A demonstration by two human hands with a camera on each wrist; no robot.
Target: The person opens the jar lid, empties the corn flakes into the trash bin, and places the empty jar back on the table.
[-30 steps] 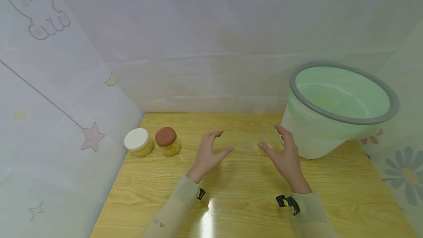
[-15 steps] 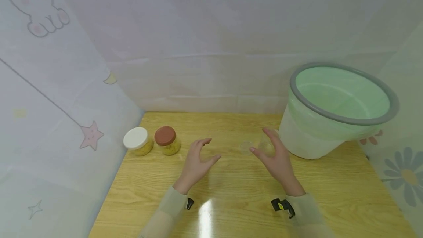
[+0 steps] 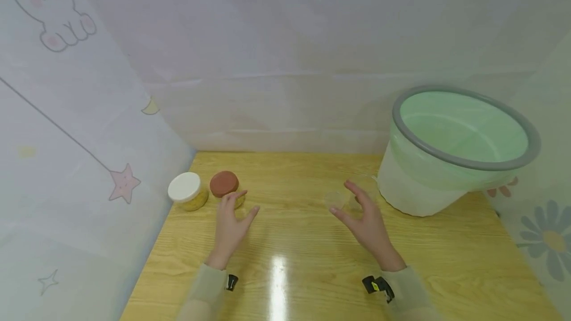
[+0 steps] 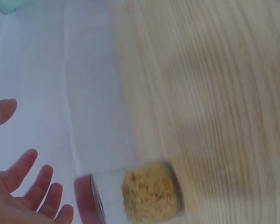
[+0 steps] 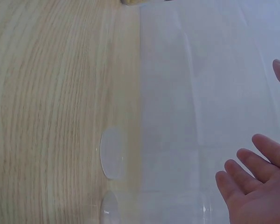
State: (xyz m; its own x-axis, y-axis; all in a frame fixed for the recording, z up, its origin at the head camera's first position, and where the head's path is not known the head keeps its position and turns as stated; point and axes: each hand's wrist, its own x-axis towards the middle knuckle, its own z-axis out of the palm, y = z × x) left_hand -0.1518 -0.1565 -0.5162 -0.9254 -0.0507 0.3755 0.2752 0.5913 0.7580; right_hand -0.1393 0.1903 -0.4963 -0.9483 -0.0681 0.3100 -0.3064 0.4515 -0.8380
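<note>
Head view: the left hand (image 3: 229, 229) is spread wide, thumb well apart from the fingers, in front of a jar with a red-brown lid (image 3: 224, 184) that stands upright near the back-left corner of the bench (image 3: 285, 175); the left wrist view shows a narrow gap between fingers and lid, and yellow pieces in the jar's lower part. Just beside it, closer to the left edge, stands a jar with a white lid (image 3: 185, 187), also with yellow contents. Toward the right edge, the right hand (image 3: 368, 227) is likewise wide, in front of a clear container (image 5: 110, 210); whether they touch I cannot tell. A clear disc (image 3: 333, 199) lies just left of that container, and a grey-rimmed bin (image 3: 410, 187), green inside, stands at the back-right of the bench
</note>
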